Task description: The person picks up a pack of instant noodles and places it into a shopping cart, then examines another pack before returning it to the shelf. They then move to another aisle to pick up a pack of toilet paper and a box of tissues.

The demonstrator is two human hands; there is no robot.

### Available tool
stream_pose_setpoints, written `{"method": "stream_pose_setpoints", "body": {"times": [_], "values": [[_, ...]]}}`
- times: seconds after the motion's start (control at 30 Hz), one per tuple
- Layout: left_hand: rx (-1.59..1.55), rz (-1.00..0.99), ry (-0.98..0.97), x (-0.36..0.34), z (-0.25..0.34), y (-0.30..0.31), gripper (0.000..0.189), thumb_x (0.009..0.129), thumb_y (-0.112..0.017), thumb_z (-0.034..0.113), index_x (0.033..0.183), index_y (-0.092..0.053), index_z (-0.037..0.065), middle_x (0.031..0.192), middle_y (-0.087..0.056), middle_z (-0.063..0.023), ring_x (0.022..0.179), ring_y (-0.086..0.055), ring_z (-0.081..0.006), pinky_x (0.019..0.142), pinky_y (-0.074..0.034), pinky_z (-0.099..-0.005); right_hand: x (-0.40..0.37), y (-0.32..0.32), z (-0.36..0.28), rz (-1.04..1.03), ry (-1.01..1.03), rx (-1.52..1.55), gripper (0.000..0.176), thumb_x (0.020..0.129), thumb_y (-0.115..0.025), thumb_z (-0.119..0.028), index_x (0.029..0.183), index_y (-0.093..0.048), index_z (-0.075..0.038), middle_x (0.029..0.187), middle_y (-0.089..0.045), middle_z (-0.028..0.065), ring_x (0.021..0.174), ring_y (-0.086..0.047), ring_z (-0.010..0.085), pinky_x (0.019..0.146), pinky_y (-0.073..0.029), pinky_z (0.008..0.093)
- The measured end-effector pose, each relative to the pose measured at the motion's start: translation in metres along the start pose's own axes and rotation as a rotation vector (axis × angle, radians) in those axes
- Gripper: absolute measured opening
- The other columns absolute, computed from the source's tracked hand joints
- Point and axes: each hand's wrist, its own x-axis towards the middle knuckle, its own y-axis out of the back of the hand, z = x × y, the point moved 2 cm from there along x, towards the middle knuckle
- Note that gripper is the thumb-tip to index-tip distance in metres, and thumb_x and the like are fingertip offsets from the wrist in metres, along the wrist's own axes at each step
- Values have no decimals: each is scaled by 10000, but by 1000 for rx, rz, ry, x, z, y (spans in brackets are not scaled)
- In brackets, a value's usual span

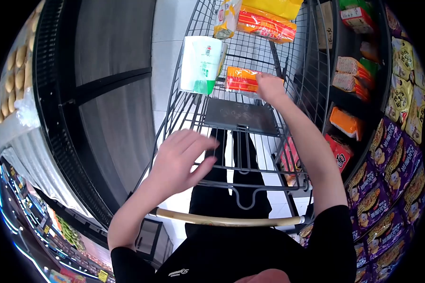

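Inside the wire shopping cart (259, 61), my right hand (271, 88) is closed on the end of a red and orange packet (241, 80). My left hand (180, 154) hovers above the cart's near end, thumb apart from its curved fingers, holding nothing. To the left of the packet stands a white and green pack (200, 63), which looks like tissue paper. Farther up the cart lie a larger red and orange packet (265, 26), a yellow packet (274, 6) and a white and yellow bag (227, 19).
The cart's tan handle (231, 219) crosses in front of my body. A dark folded seat panel (241, 115) is near the packet. Shelves on the right hold purple snack bags (387, 153) and yellow bags (402, 89). A dark wooden display (113, 89) borders the left side.
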Motion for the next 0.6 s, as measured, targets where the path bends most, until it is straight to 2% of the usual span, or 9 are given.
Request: {"method": "stream_pose_setpoints", "body": {"times": [0.03,0.1,0.13,0.2,0.3,0.47,0.53,0.57,0.6], "values": [[14,-74,20,16,-12,-12,315,780,-728,88,1070,-613,37,1013,-659,-127,944,-635,-318,832,-510,-416,4,-25,-3,55,58,-138,348,818,-707,-204,1119,-604,-62,1071,-664,136,1006,-668,273,835,-548,400],[100,-228,-33,41,-31,-32,399,824,-732,157,1173,-581,36,1043,-648,-122,1047,-613,-305,924,-484,-414,10,-46,-9,41,28,-154,375,794,-725,-212,1112,-592,-65,1073,-655,131,1008,-664,268,827,-547,405],[167,-275,-70,47,-43,-49,398,838,-718,186,1183,-591,34,1054,-646,-127,1037,-611,-305,925,-479,-415,9,-56,-15,27,7,-173,403,770,-744,-220,1105,-580,-69,1076,-647,125,1010,-659,263,819,-546,409],[145,-404,-35,55,-67,-85,355,857,-697,217,1149,-609,34,1088,-637,-134,1021,-611,-297,914,-482,-416,2,-53,-16,45,4,-141,325,821,-695,-194,1101,-571,-85,1053,-644,87,988,-661,250,808,-536,411],[213,-595,-37,58,-91,-134,319,870,-682,250,1096,-622,34,1069,-638,-130,1004,-614,-285,899,-490,-415,-4,-56,1,191,118,-183,244,829,-685,-197,1026,-603,-79,1039,-627,80,1001,-646,260,838,-524,409],[210,-596,-40,74,-120,-176,348,891,-640,292,1122,-629,31,1128,-638,-151,1062,-616,-295,939,-484,-423,-9,-22,-4,259,62,28,121,849,-641,-180,913,-670,-81,1016,-627,81,1037,-603,264,879,-499,415],[124,-597,95,84,-135,-188,339,892,-635,286,1110,-629,27,1133,-644,-162,1094,-614,-311,933,-494,-444,-6,-16,-3,284,16,161,134,845,-640,-174,871,-710,-62,981,-630,78,1018,-581,264,909,-473,415],[50,-471,108,86,-145,-194,217,878,-641,238,991,-648,53,1019,-661,-140,1008,-640,-337,863,-519,-461,-5,-13,-3,284,10,160,134,845,-640,-174,871,-710,-62,981,-630,78,1018,-581,264,909,-473,415],[46,-475,104,89,-148,-196,217,878,-641,238,991,-648,53,1019,-661,-140,1008,-640,-337,863,-519,-461,-6,-7,-2,279,-6,201,145,842,-644,-178,854,-720,-55,961,-629,76,1008,-573,265,917,-463,417]]}}
